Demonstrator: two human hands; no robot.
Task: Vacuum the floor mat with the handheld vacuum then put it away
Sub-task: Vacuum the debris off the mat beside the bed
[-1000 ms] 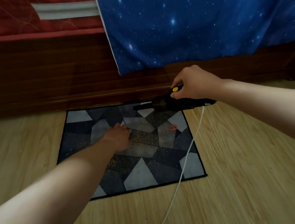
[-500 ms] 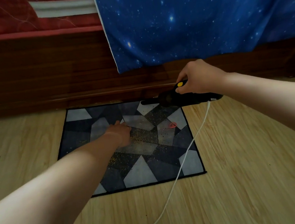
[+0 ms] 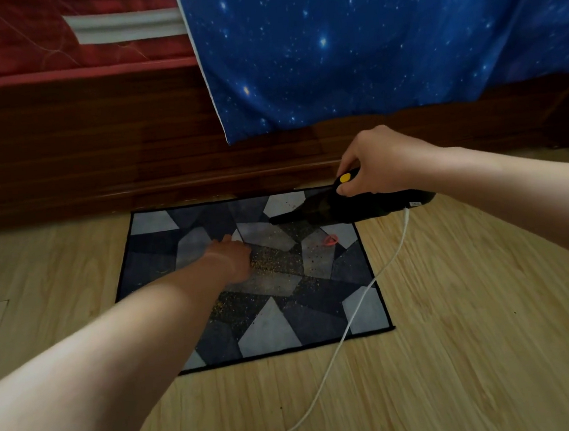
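Note:
A grey and dark blue patchwork floor mat (image 3: 269,330) lies on the wooden floor against a dark wood base. Yellowish crumbs (image 3: 273,262) are scattered across its middle, and a small red ring (image 3: 330,240) lies near its right side. My right hand (image 3: 375,164) grips the black handheld vacuum (image 3: 351,206) by its handle, beside a yellow button. The nozzle points left over the mat's far right corner. My left hand (image 3: 230,258) rests flat on the mat's middle, fingers straight.
A white cord (image 3: 339,348) runs from the vacuum's rear across the mat's right side and over the floor toward me. A blue starry cloth (image 3: 364,43) hangs over the wood base (image 3: 81,147). A red mattress (image 3: 37,37) sits above at left.
The vacuum and my right hand have shifted slightly right and back along the mat's far edge. My left hand stays pressed on the mat.

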